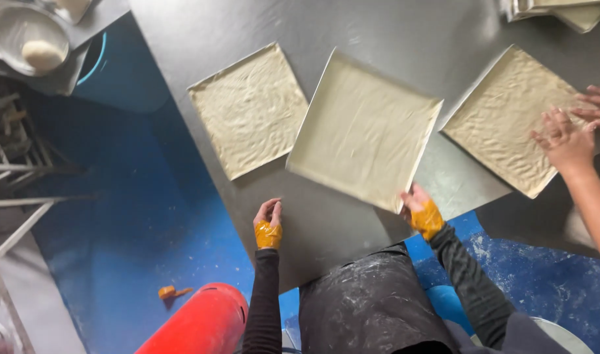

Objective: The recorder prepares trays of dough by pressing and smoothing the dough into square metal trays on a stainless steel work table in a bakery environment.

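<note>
My right hand, with orange tape around the wrist, grips the near right corner of a square metal tray lined with pale dough. That tray sits at an angle on the grey steel table, and its left edge overlaps a second dough-lined tray. My left hand, also taped orange, rests on the bare table near the front edge and holds nothing. To the right, another person's two hands press on the dough in a third tray.
A metal bowl holding a dough ball stands at the top left beside a blue bin. More trays are stacked at the top right. A red cylinder lies on the blue floor, and a metal rack stands at the left.
</note>
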